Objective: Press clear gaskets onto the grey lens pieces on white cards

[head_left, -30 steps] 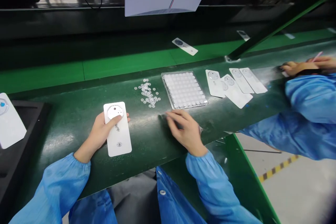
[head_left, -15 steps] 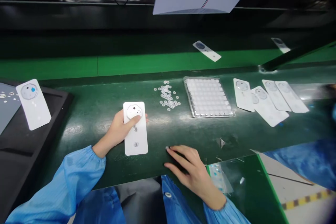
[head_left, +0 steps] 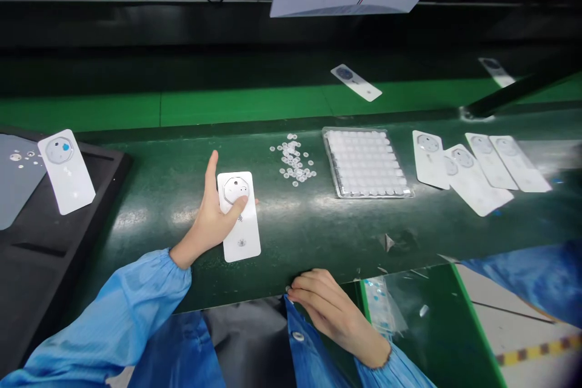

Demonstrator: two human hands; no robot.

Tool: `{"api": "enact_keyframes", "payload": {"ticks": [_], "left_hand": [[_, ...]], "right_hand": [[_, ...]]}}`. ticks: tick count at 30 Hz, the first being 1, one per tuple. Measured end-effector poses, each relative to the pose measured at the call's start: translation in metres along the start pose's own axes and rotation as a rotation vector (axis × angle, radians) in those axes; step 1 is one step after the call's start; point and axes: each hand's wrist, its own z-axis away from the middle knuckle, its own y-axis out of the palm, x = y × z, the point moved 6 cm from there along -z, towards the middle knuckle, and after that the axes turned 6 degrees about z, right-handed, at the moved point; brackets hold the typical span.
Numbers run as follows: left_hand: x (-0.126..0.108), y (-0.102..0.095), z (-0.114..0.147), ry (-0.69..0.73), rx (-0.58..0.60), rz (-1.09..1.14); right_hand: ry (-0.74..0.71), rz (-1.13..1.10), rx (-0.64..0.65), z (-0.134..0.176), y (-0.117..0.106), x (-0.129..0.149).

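My left hand (head_left: 213, 215) holds a white phone back panel (head_left: 241, 241), thumb on its face, index finger raised clear and the other fingers mostly hidden beneath. A round camera area with small holes lies near the panel's top. By the table's front edge, my right hand (head_left: 321, 300) is closed, its fingertips pinched together at a small pale disc (head_left: 288, 288). Small clear round pieces (head_left: 294, 160) lie scattered beyond the panel. To their right sits a clear tray (head_left: 369, 163) filled with rows of white pieces.
Several white panels (head_left: 482, 185) lie at the right, some overlapping. Another panel (head_left: 73, 182) rests on a black tray (head_left: 109, 179) at the left. Farther back, one panel (head_left: 359, 82) lies on the green strip. Near the front edge are a plastic bag (head_left: 382, 303) and a co-worker's blue sleeve (head_left: 531, 279).
My left index finger has lifted off the panel and stretched outward. My right hand has drawn back towards the table's front edge, and its spread fingers have closed together.
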Motion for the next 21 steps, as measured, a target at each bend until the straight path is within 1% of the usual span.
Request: {"api": "enact_keyframes", "payload": {"ticks": [2, 3, 5, 7, 8, 10, 12, 15, 17, 21], "left_hand": [[0.000, 0.003, 0.001, -0.003, 0.048, -0.026], [0.000, 0.006, 0.001, -0.023, 0.086, -0.020], [-0.003, 0.011, 0.002, -0.028, 0.146, -0.056], [-0.010, 0.012, 0.002, 0.026, 0.156, -0.137], [-0.014, 0.012, 0.002, 0.066, 0.148, -0.176], [-0.019, 0.012, 0.004, 0.141, 0.149, -0.209], [-0.022, 0.013, 0.006, 0.200, 0.181, -0.198], [-0.021, 0.016, 0.010, 0.267, 0.233, -0.180], [-0.019, 0.017, 0.011, 0.276, 0.249, -0.175], [-0.014, 0.017, 0.010, 0.236, 0.245, -0.179]], "right_hand": [[0.093, -0.056, -0.024, -0.007, -0.001, -0.001], [0.168, -0.107, -0.057, -0.015, -0.003, -0.003], [0.375, -0.248, -0.138, -0.035, -0.007, -0.011], [0.592, -0.420, -0.177, -0.059, -0.006, -0.024], [0.679, -0.511, -0.168, -0.070, -0.002, -0.030], [0.785, -0.689, -0.146, -0.090, 0.007, -0.040], [0.835, -0.808, -0.154, -0.102, 0.014, -0.048], [0.849, -0.836, -0.150, -0.108, 0.021, -0.053], [0.837, -0.827, -0.121, -0.108, 0.024, -0.052], [0.821, -0.856, -0.078, -0.108, 0.026, -0.051]]}}
